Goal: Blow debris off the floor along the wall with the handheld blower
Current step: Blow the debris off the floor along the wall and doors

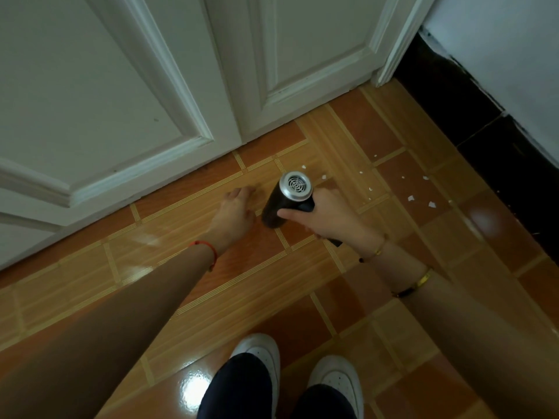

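My right hand grips the handle of a black handheld blower. Its silver grilled rear end faces up towards me, and the barrel slants down to the left, its lower end close to the orange tiled floor. Small white scraps of debris lie scattered on the tiles to the right of the blower, near the black skirting of the right-hand wall. My left hand reaches forward just left of the blower, fingers loosely spread, holding nothing.
White panelled doors stand across the far side, meeting the floor. A white wall above the black skirting runs along the right. My white shoes are at the bottom of the view.
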The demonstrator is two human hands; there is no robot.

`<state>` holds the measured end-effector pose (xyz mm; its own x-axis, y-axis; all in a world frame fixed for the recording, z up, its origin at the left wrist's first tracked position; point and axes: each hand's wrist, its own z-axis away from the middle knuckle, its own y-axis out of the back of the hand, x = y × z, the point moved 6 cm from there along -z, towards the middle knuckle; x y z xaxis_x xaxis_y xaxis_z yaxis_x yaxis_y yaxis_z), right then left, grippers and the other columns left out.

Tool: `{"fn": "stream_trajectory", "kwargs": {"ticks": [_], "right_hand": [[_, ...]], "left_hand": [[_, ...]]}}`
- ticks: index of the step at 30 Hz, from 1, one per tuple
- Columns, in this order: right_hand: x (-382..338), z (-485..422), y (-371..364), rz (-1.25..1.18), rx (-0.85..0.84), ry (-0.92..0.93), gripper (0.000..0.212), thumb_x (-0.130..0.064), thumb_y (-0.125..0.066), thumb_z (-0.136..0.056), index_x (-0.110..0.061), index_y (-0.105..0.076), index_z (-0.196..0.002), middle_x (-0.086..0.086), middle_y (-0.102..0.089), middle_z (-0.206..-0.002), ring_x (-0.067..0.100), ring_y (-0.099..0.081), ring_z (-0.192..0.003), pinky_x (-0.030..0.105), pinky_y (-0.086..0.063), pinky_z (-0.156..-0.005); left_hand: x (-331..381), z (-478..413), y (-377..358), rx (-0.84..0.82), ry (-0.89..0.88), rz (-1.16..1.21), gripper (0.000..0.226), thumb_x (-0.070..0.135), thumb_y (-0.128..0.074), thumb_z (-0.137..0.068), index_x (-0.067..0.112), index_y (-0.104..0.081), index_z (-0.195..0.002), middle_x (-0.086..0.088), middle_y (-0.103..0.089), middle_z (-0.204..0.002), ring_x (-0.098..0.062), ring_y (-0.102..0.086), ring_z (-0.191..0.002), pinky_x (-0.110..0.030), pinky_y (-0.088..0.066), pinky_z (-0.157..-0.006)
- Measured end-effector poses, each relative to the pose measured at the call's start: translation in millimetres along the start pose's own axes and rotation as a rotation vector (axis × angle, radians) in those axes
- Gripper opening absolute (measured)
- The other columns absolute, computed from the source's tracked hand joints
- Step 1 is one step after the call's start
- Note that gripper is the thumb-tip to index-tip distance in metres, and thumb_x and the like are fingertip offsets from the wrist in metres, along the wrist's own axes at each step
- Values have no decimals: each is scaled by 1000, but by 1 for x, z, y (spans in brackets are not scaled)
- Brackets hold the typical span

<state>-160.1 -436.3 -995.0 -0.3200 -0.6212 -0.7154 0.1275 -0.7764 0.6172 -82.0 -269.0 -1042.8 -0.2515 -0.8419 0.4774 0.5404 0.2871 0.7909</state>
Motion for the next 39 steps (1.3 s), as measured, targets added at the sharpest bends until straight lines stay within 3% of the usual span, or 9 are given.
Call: {"fn": "stream_trajectory", "kwargs": {"ticks": [8, 13, 16, 19, 21, 27, 32, 35, 39], "right_hand": [[1, 12, -1, 67, -1, 32, 42, -55, -70, -80, -18, -63, -99, -14, -57, -67, 0, -54, -55, 19, -43, -54], [24, 17, 17, 30, 222, -67, 61, -58, -70, -75, -17, -61, -119, -5, -69, -103, 11, -65, -92, 31, -57, -75], [35, 19, 32, 7, 284, -133, 58, -59, -72, -75, -16, -65, -112, -5, -69, -93, 13, -66, -85, 33, -58, -72], [43, 20, 41, -24, 271, -167, 49, -53, -73, -77, -13, -65, -103, -9, -60, -72, 9, -60, -65, 22, -48, -59], [50, 22, 50, -37, 339, -189, 51, -52, -73, -78, -11, -65, -106, -9, -59, -73, 10, -59, -65, 18, -42, -56], [62, 25, 62, -105, 295, -260, 49, -50, -73, -79, -11, -63, -107, 4, -66, -76, 18, -63, -60, 35, -58, -63], [60, 21, 72, -37, 436, -222, 52, -47, -72, -82, -7, -64, -114, 1, -65, -90, 12, -57, -79, 11, -35, -54], [52, 7, 74, 19, 433, -169, 59, -52, -72, -80, -10, -62, -120, 5, -70, -107, 17, -64, -93, 19, -42, -65], [45, -16, 67, 11, 377, -132, 62, -59, -70, -77, -14, -63, -120, 1, -70, -105, 17, -66, -95, 29, -52, -72]], "left_hand": [[5, -3, -4, 11, -14, -12, 64, -2, -49, -87, 15, -35, -147, -13, -41, -149, -33, -31, -140, -47, -32, -114], [11, -4, -8, -1, -51, -8, 63, 0, -51, -87, 18, -36, -146, -10, -41, -148, -30, -31, -140, -47, -31, -116], [16, -6, -9, -4, -82, -10, 62, 2, -52, -87, 17, -36, -145, -11, -42, -146, -31, -33, -138, -47, -33, -114], [23, -9, -11, 4, -103, -2, 59, 5, -53, -89, 17, -37, -145, -10, -42, -147, -30, -32, -139, -45, -33, -114], [28, -10, -11, 6, -122, -3, 59, 4, -52, -89, 16, -37, -145, -9, -42, -148, -30, -32, -141, -44, -32, -115], [46, -12, -14, 17, -179, 11, 59, 0, -50, -88, 15, -39, -145, -8, -42, -149, -28, -31, -141, -42, -31, -116], [59, -13, -17, 17, -210, 15, 60, -1, -50, -89, 16, -39, -145, -7, -42, -148, -27, -32, -141, -41, -32, -116], [61, -15, -19, 20, -217, 9, 60, 1, -53, -88, 17, -39, -144, -8, -44, -146, -27, -35, -139, -41, -35, -114], [62, -15, -20, 11, -194, 5, 61, 1, -54, -88, 19, -39, -144, -6, -43, -146, -27, -35, -138, -42, -36, -112]]}}
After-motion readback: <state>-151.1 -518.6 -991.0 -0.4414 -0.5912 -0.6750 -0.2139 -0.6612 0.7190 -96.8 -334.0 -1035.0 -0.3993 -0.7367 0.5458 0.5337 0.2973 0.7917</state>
